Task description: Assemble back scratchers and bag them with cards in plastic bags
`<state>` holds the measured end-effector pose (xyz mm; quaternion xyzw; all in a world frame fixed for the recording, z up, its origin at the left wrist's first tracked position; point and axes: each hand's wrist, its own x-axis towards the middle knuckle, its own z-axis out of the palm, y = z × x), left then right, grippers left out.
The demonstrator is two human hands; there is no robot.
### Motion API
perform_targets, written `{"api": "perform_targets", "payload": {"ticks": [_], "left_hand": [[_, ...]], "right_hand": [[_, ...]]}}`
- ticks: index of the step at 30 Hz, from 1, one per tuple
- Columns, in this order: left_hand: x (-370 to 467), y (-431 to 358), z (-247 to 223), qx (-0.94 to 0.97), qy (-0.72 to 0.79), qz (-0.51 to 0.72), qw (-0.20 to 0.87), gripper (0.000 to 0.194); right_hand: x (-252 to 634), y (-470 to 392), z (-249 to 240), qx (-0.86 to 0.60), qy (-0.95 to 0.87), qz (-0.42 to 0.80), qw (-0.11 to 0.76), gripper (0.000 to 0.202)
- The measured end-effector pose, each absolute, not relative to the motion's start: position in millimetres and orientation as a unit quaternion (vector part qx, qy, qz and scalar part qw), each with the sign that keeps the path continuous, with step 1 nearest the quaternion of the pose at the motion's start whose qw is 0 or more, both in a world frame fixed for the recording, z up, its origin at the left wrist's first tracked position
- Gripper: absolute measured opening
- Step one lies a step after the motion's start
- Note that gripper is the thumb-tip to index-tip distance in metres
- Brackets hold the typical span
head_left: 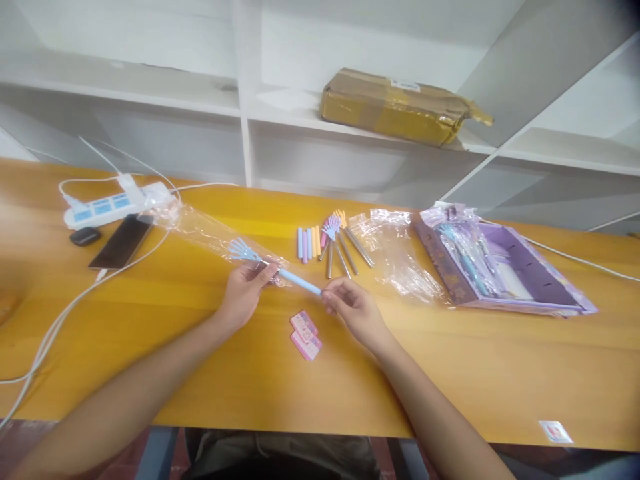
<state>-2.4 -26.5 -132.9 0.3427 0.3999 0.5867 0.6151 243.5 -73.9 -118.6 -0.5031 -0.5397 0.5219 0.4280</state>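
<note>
A blue hand-shaped scratcher (299,281) with a metal rod and a light blue handle is held level between both hands. My left hand (246,292) pinches its rod just below the blue fingers. The fingertips of my right hand (349,305) close on the far end of the handle. Behind them lie loose coloured handles (309,245) in a row and several purple and orange hand-shaped heads on metal rods (342,247). Pink printed cards (306,335) rest on the table in front of the hands.
Clear plastic bags (407,260) lie right of the rods. A purple box (543,308) holds bagged items. At the left are a power strip (103,208), a phone (121,243) and cables. A cardboard box (390,110) sits on the shelf; a sticker (555,431) lies near the front edge.
</note>
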Motion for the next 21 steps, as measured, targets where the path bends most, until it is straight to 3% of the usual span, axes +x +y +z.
{"api": "perform_targets", "payload": {"ticks": [7,15,21], "left_hand": [[2,-29,-127,0.31,0.391,0.593,0.633,0.04],[3,-43,-145,0.456,0.399,0.466,0.645,0.037],[4,-47,-142,0.475,0.391,0.443,0.652,0.035]], "right_hand": [[241,-74,-122,-0.482,-0.504,0.545,0.466,0.038],[227,-83,-130,-0.425,-0.519,0.563,0.483,0.033],[223,-86,-137,-0.432,-0.574,0.495,0.488,0.031]]}}
